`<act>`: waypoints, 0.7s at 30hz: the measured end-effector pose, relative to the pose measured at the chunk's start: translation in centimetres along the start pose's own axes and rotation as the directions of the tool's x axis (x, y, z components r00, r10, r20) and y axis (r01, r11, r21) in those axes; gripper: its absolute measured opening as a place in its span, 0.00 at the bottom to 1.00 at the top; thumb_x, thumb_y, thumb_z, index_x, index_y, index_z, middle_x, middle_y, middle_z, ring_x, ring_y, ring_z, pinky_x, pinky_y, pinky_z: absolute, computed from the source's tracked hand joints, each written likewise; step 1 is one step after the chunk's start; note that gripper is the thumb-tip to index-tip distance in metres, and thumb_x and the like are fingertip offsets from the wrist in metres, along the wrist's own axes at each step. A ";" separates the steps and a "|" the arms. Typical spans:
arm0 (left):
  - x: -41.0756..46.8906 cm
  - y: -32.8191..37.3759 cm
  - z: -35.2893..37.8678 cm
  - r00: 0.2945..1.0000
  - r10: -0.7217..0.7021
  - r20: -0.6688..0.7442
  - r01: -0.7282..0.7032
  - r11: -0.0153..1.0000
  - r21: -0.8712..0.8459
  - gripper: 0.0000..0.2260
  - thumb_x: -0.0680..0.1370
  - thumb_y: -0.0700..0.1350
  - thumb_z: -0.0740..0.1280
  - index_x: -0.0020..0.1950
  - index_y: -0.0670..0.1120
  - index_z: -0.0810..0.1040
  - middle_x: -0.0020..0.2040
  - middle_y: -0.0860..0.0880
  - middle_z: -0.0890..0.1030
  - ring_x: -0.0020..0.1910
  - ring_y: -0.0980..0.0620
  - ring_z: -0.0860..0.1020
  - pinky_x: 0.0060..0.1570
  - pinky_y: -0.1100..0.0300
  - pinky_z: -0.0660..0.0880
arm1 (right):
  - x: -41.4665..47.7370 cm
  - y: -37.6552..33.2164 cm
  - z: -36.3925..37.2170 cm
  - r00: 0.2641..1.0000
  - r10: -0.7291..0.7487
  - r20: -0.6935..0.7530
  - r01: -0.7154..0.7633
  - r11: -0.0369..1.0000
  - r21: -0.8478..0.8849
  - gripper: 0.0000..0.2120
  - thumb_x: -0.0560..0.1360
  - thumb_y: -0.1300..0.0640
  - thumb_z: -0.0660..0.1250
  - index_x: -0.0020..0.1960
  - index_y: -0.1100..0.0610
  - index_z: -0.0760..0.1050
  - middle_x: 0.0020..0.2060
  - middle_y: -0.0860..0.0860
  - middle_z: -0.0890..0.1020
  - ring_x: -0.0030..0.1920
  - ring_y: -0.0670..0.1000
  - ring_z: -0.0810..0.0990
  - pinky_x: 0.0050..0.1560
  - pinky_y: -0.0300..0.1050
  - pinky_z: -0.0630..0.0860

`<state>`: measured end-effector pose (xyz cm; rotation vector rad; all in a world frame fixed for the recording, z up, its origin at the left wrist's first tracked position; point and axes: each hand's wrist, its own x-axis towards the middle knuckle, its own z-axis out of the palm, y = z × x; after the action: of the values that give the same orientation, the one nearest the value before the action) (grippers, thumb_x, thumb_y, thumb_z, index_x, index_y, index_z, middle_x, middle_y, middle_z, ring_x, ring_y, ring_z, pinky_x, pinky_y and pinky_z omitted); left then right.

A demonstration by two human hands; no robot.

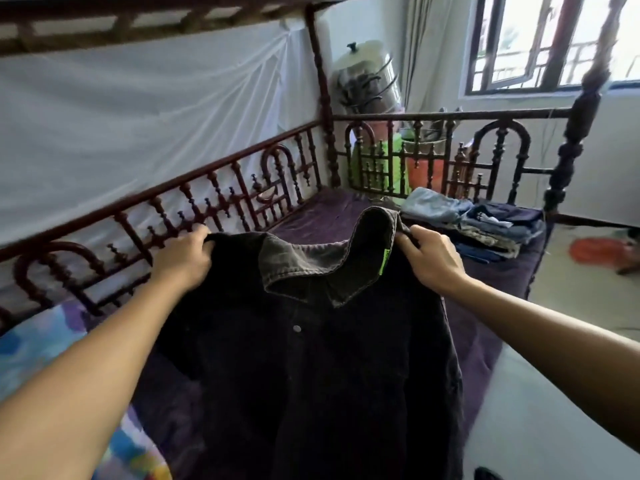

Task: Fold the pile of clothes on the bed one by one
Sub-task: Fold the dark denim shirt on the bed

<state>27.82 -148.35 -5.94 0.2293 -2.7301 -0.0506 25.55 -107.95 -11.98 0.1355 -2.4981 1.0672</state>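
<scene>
Curled tight and pinching cloth: fingers [203, 241] of the left hand [185, 258], closed round one shoulder of a black denim jacket [311, 375], just left of frame centre. Likewise on the other side, bent fingers [410, 237] of the right hand [433, 261] gripping the opposite shoulder, touching the edge of the collar [304, 268], right of centre. Both forearms reaching in from the lower corners.

Held up and spread between the two hands, front toward the camera, filling the lower middle of the frame and running out past its bottom edge, above the bed [311, 216] with its purple sheet. Faded grey at the collar, turned outward, standing up on the right side, with a green tag [385, 261] inside and one metal snap [297, 328] below.

Farther out, at centre right, a stack of folded clothes [485, 226] lying on the sheet near the end rail. Along the left, a dark turned-wood railing [207, 199] backed by white netting [138, 116]. At lower left, a bright patterned blanket [34, 341]. At upper right, a window [554, 46].
</scene>
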 end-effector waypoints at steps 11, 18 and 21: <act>15.1 20.9 24.5 0.957 -0.037 0.288 0.068 0.993 -0.101 0.06 0.80 0.48 0.60 0.48 0.46 0.73 0.51 0.41 0.79 0.50 0.38 0.76 0.41 0.53 0.67 | 14.3 28.8 8.9 0.889 0.396 0.230 -0.386 0.918 -0.089 0.23 0.76 0.33 0.56 0.40 0.54 0.71 0.40 0.53 0.81 0.48 0.60 0.78 0.42 0.50 0.70; 24.2 34.1 39.7 0.897 -0.094 0.431 0.131 0.990 -0.057 0.09 0.80 0.50 0.61 0.55 0.46 0.74 0.56 0.42 0.75 0.56 0.40 0.72 0.52 0.47 0.70 | 23.6 46.3 13.8 0.717 0.631 0.298 -0.585 0.776 -0.235 0.23 0.77 0.34 0.56 0.41 0.55 0.71 0.42 0.53 0.79 0.49 0.60 0.78 0.44 0.51 0.70; 24.9 37.5 44.3 0.861 -0.110 0.496 0.175 0.981 -0.085 0.11 0.79 0.50 0.62 0.59 0.47 0.73 0.59 0.42 0.74 0.59 0.41 0.71 0.55 0.47 0.70 | 25.7 52.7 15.0 0.597 0.728 0.336 -0.610 0.684 -0.400 0.19 0.77 0.37 0.58 0.49 0.52 0.74 0.51 0.55 0.81 0.53 0.60 0.78 0.48 0.51 0.71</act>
<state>-17.91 -115.44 -34.52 0.4352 -3.1924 -0.3744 -15.95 -79.80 -45.89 -0.8105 -3.2234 1.0508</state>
